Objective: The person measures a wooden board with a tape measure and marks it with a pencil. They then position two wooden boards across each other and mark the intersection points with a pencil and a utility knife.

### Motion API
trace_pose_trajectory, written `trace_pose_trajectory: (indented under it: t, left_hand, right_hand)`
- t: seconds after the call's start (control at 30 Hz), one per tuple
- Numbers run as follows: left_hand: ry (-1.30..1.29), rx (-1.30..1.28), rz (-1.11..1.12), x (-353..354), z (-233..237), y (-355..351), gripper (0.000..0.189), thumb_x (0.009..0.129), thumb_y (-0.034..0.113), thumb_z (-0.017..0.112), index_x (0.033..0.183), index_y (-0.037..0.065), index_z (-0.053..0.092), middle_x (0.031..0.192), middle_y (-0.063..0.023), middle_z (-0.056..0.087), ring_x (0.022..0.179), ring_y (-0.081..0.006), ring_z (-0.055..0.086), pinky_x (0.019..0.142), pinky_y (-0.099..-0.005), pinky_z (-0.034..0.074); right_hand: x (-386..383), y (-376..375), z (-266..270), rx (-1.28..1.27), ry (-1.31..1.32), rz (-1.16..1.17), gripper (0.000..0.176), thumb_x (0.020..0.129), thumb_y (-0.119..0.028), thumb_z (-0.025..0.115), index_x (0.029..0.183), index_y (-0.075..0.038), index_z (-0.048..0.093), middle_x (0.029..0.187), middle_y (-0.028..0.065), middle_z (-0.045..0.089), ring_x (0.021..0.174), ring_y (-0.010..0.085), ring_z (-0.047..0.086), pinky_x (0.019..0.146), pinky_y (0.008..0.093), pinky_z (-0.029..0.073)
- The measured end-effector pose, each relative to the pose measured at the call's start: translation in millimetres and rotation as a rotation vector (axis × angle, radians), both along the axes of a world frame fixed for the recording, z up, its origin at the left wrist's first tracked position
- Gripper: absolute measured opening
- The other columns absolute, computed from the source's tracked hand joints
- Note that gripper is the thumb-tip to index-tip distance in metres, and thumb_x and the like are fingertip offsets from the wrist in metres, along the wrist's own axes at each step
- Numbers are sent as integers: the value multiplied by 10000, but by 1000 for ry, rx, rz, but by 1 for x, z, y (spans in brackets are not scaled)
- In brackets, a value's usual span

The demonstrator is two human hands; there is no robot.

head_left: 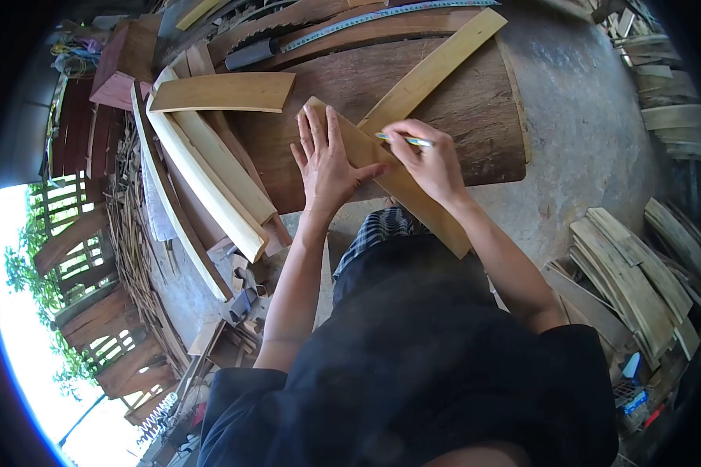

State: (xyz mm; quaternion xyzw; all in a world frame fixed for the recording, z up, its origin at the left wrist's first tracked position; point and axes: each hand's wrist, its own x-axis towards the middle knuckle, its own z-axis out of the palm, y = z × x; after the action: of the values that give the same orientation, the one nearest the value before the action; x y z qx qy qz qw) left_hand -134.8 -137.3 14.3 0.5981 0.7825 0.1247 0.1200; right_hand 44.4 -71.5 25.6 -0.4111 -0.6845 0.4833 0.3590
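My left hand (327, 162) lies flat with fingers spread on a wooden board (420, 198) that slants from the worktop toward my lap. In my right hand (428, 159) a pencil (405, 139) is pinched, its tip close over the board's far edge. A second, lighter board (436, 70) crosses at an angle, its near end meeting the first board by the pencil tip. Both boards rest on a broad brown wooden worktop (475, 124). Left of my left hand, a short plank (222, 92) lies across a stack of long pale timbers (210, 179).
A handsaw (253, 54) and a blue tape measure (389, 13) lie along the worktop's far side. Curved slats (631, 280) are piled on the floor at right. Offcuts (245, 280) lie on the floor at left, near a heap of thin sticks (132, 226).
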Motion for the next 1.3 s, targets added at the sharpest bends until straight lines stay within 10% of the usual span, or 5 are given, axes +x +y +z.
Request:
trace_pose_trajectory:
  t: [0.57,0.7,0.93,1.0,1.3]
  left_hand:
    - [6,-61,24,1,4,1,1432,597,756,838,1636,20,182,1706,-272,58,1596,-405,-6,1220,-654,133]
    - [-45,-12,11,-1,0,0,1451,564,720,869,1635,25,179,1699,-286,45,1589,-430,-11,1179,-732,150]
    - [-79,77,47,2,-10,-11,1413,592,708,865,1648,73,174,1704,-276,35,1587,-435,5,1183,-724,135]
    - [-133,399,118,0,-17,-20,1258,683,644,853,1637,103,236,1699,-240,121,1571,-434,98,1185,-708,145]
    - [-29,239,73,0,-23,-45,647,834,428,814,1343,72,635,1265,-99,559,1280,-329,474,1201,-591,171]
  right_hand:
    - [44,-25,31,-186,-110,17,176,995,-160,661,1103,-35,722,929,164,750,831,278,746,726,362,563]
    - [46,-47,9,423,-410,115,503,885,-215,784,1296,21,615,1056,178,688,979,345,670,846,439,562]
    - [37,-57,-11,463,-461,95,681,784,-145,819,1378,22,531,1088,201,648,1010,370,648,863,466,556]
    - [49,-52,-11,434,-386,15,652,780,-128,802,1360,22,545,1086,202,655,1002,367,654,865,470,553]
    - [108,-31,-10,284,-372,-234,536,845,-161,774,1323,8,602,1144,207,679,1059,368,680,909,455,540]
